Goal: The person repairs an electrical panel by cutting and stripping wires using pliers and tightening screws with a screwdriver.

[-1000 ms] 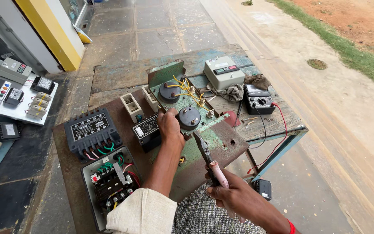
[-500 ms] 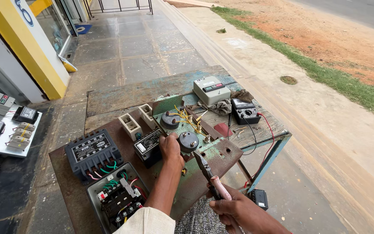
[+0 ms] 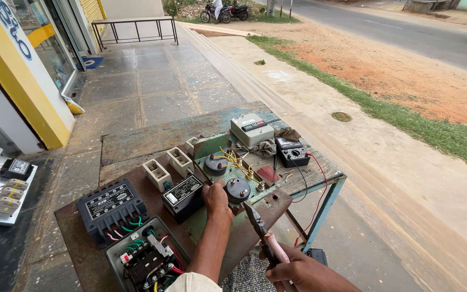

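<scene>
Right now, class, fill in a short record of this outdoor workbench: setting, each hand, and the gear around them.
setting: worn wooden workbench on a paved walkway beside a road
left hand: left hand rests on the green metal panel, next to a round black gauge
right hand: right hand has its grip on pink-handled pliers, tips toward the panel
near left: black terminal block, open wired box
far side: grey meter, black multimeter

Pink-handled pliers (image 3: 261, 233) point up-left toward the round black gauge (image 3: 238, 190).
</scene>
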